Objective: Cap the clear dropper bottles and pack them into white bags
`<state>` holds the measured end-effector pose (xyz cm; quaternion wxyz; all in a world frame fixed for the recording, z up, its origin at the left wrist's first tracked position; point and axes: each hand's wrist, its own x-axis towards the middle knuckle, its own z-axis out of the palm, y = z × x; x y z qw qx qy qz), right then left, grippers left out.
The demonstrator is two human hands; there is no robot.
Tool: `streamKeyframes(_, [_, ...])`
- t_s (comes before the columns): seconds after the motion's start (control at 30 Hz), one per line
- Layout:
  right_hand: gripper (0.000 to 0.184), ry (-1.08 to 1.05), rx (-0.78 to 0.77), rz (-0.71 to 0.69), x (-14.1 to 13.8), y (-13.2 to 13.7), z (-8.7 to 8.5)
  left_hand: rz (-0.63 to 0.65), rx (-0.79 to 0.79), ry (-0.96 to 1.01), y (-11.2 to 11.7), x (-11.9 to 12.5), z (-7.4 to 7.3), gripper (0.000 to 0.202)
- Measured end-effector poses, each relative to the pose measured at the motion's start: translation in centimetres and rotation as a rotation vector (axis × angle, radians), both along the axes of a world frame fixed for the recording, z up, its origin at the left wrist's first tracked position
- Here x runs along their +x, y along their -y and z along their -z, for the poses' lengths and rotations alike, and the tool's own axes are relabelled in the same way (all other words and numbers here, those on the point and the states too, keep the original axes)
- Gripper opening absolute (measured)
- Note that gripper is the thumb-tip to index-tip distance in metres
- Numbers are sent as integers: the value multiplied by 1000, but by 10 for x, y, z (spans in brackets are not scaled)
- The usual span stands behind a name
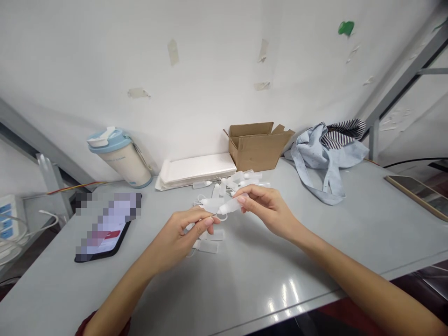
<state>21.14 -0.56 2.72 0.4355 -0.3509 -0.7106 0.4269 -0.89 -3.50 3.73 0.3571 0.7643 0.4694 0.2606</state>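
Observation:
My right hand point(266, 209) is closed on a small translucent white plastic bottle point(231, 206), held level above the grey table point(273, 280) with its tip pointing left. My left hand point(187, 229) pinches something thin at the bottle's tip; I cannot make out what it is. Just behind and below my hands lies a loose pile of several similar white plastic bottles and caps point(227, 184). Two more white pieces point(210, 242) rest on the table under my left hand.
A phone point(105, 228) lies at the left. A blue-lidded tumbler point(121, 156), a flat white stack point(198, 169) and an open cardboard box point(257, 144) stand along the wall. A light blue cloth bag point(325, 156) lies at the right, a tablet point(420, 193) beyond it.

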Motion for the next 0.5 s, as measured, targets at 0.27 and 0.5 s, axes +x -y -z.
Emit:
streamKeyframes(0.27, [20, 74, 75, 38, -1, 2, -1, 1, 10, -15, 1, 0, -1, 33])
streamKeyframes(0.5, [17, 218, 252, 45, -1, 5, -2, 66, 157, -78, 1, 3, 5, 30])
